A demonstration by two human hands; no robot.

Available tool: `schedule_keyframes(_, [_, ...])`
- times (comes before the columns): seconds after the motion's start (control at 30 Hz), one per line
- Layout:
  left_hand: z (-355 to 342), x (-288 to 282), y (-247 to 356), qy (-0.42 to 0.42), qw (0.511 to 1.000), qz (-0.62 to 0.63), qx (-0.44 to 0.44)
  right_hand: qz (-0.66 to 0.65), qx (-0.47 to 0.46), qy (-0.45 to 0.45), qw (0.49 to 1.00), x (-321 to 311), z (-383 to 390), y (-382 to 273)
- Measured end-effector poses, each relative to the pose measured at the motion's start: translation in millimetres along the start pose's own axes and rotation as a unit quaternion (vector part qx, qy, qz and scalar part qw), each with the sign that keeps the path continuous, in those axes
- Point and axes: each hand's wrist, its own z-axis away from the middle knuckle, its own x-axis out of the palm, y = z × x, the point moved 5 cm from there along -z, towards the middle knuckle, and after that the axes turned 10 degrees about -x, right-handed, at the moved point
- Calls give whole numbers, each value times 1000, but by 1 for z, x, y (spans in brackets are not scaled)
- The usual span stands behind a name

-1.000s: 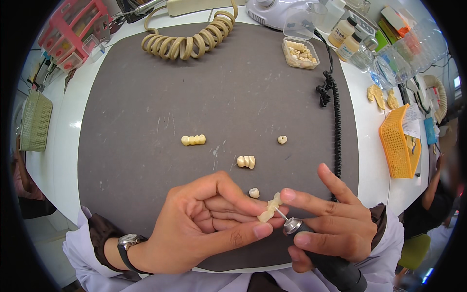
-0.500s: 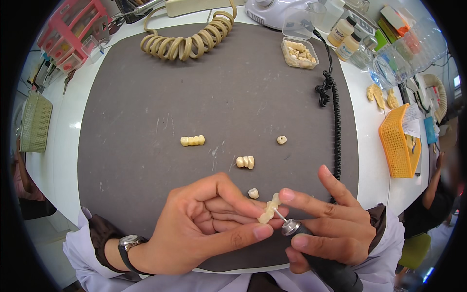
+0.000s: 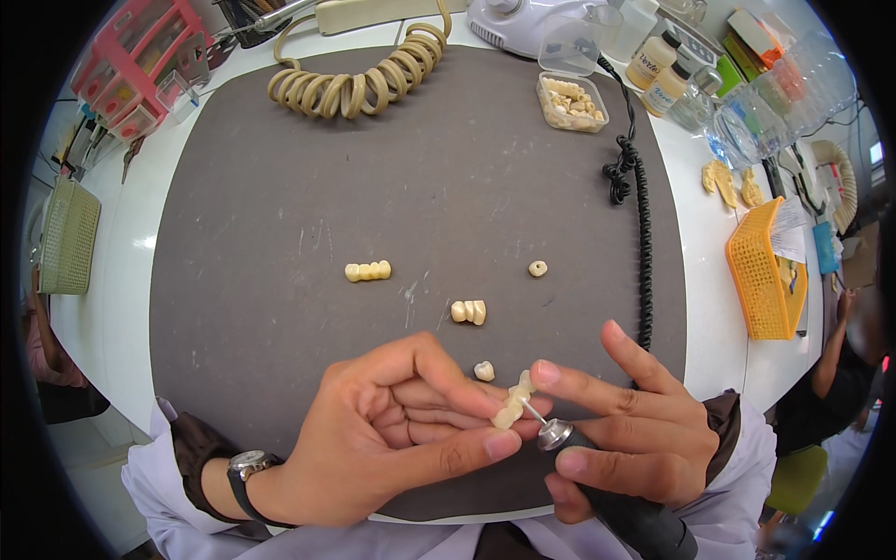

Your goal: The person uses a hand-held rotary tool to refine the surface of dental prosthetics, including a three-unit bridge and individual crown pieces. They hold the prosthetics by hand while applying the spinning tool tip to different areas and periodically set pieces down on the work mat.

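Note:
Between its thumb and fingers, my left hand [image 3: 401, 420] pinches a cream-coloured dental bridge [image 3: 510, 409], tilted up to the right. My right hand [image 3: 635, 429] grips a black dental handpiece [image 3: 621, 509] with a silver collar. The thin bur [image 3: 533, 412] at its tip meets the inner side of the bridge, and my right index fingertip rests at the bridge's upper end. Just beyond my hands lies a single tooth crown [image 3: 483, 371]. Farther off are a short bridge [image 3: 469, 312], a longer yellowish bridge [image 3: 368, 271] and another single crown [image 3: 538, 269].
A grey mat [image 3: 261, 215] covers the white table. At its far side lie a coiled beige hose [image 3: 350, 89] and an open clear box [image 3: 571, 103] of tooth pieces. A black coiled cord [image 3: 645, 252] runs down the right. Baskets, yellow [image 3: 761, 271] and green [image 3: 70, 238], flank the mat.
Hands, bridge and handpiece keep nearly the same pose, with only a slight shift. My right index finger stays against the bridge's end. The whole view has moved by a few pixels.

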Motion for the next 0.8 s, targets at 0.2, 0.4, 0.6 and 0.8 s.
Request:
schedule_keyframes(0.2, [0, 0, 0, -8, 1000, 14, -5, -18, 2, -10, 1000, -3, -2, 0])
schedule_keyframes(0.4, [0, 1, 1, -8, 1000, -2, 6, -15, 1, 4, 1000, -2, -1, 0])
schedule_keyframes(0.6, [-1, -1, -3, -43, 999, 26, 21, -11, 12, 25, 1000, 0, 2, 0])
schedule_keyframes(0.8, [0, -1, -1, -29, 1000, -2, 6, -27, 24, -11, 999, -3, -1, 1])
